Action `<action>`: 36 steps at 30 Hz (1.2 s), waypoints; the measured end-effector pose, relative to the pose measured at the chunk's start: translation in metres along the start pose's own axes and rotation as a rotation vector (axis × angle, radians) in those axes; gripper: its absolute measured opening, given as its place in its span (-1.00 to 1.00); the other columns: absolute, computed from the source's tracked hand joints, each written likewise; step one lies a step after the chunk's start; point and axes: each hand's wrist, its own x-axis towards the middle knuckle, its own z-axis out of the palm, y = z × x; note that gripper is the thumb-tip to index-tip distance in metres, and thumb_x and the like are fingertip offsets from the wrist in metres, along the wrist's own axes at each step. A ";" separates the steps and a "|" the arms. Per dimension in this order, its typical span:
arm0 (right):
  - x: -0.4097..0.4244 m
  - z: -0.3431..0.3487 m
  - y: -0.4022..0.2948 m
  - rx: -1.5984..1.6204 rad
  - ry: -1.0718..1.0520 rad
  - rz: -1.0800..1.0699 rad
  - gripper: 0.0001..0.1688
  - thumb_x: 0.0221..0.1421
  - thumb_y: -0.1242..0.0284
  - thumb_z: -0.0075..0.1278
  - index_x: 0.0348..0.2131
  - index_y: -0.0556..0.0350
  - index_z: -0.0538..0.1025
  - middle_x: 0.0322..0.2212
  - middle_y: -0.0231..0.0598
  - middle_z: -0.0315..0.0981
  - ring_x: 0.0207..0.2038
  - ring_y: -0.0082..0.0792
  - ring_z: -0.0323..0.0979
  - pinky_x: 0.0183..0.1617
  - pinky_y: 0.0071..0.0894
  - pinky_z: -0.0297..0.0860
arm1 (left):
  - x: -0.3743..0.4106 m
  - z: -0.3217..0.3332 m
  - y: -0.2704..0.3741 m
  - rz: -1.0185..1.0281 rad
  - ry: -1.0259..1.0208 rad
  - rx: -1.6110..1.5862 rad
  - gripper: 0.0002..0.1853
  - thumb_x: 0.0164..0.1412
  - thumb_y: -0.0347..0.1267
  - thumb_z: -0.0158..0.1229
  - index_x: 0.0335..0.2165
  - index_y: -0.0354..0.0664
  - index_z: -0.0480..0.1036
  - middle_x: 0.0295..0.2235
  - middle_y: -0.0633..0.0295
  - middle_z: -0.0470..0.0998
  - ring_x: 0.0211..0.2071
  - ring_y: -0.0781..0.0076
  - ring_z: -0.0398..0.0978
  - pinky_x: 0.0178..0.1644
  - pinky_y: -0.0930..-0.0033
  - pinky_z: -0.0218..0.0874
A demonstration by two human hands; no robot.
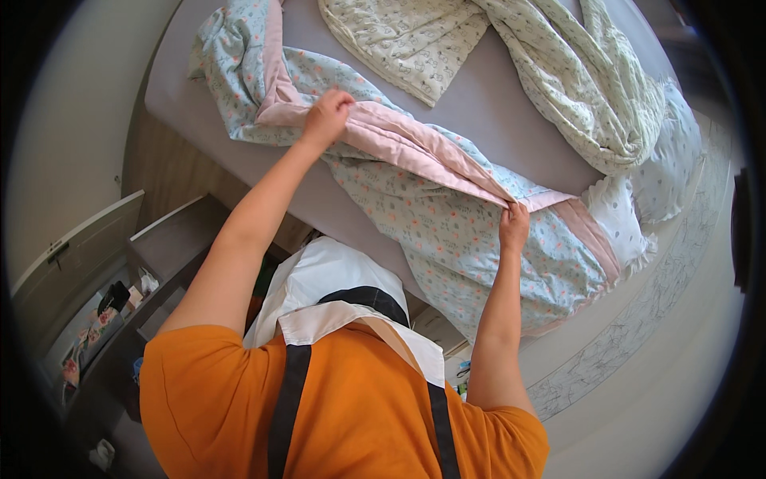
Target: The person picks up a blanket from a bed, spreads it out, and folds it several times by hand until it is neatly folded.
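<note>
A light-blue floral quilt (pixel 455 239) with a wide pink border lies across the near side of the bed and hangs over its edge. My left hand (pixel 328 118) is closed on the pink border near a folded corner, its fingertips partly blurred. Further right, my right hand (pixel 514 226) pinches the same border between thumb and fingers. Between the two hands the pink strip (pixel 419 146) runs fairly taut, with a fold along it.
A cream patterned blanket (pixel 562 78) lies rumpled on the grey sheet (pixel 508 114). Pale pillows (pixel 670 155) with ruffled edges are at the right. On the left stand a cabinet with an open door (pixel 78 245) and shelves holding small items. A patterned border (pixel 628 329) crosses the floor.
</note>
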 end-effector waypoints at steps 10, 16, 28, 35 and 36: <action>-0.006 0.003 0.004 0.027 -0.013 0.059 -0.79 -0.08 0.46 -0.01 -0.34 0.11 0.49 -0.26 -0.18 0.40 -0.15 -0.15 0.33 -0.09 -0.26 0.29 | -0.068 0.041 0.015 0.747 -0.054 0.606 -0.60 -0.12 -0.42 0.08 -0.19 -0.13 0.31 -0.20 0.29 0.29 -0.08 0.31 0.22 0.07 0.27 0.02; -0.011 0.003 0.006 0.002 -0.014 0.039 -0.79 -0.07 0.47 -0.02 -0.34 0.10 0.49 -0.26 -0.17 0.40 -0.17 -0.12 0.34 -0.10 -0.23 0.29 | -0.025 0.037 0.010 0.646 -0.295 0.302 -0.70 -0.11 -0.54 0.01 -0.28 -0.16 0.39 -0.37 0.21 0.47 -0.28 0.24 0.42 -0.17 0.27 0.21; -0.072 -0.005 -0.008 0.103 -0.148 0.078 -0.80 -0.08 0.50 0.00 -0.35 0.13 0.49 -0.25 -0.09 0.40 -0.16 -0.08 0.34 -0.10 -0.26 0.29 | 0.038 0.040 0.008 0.224 -0.456 0.306 -0.79 -0.09 -0.55 0.01 -0.38 -0.11 0.36 -0.35 0.12 0.44 -0.22 0.06 0.40 -0.20 0.14 0.22; -0.102 0.006 0.003 0.084 -0.081 0.103 -0.83 -0.04 0.47 -0.02 -0.36 0.15 0.49 -0.29 -0.16 0.41 -0.23 -0.12 0.36 -0.16 -0.29 0.29 | 0.059 0.079 -0.003 -0.051 -1.055 0.531 -0.60 -0.08 -0.52 -0.02 -0.16 -0.07 0.34 -0.16 0.05 0.44 -0.13 0.07 0.39 -0.11 0.18 0.20; -0.101 0.005 0.002 0.076 -0.054 0.077 -0.83 -0.02 0.47 -0.03 -0.37 0.15 0.49 -0.31 -0.18 0.41 -0.26 -0.12 0.37 -0.19 -0.30 0.30 | 0.059 0.082 -0.005 -0.039 -1.087 0.592 -0.59 -0.08 -0.51 -0.01 -0.15 -0.05 0.34 -0.16 0.06 0.44 -0.14 0.08 0.40 -0.12 0.18 0.21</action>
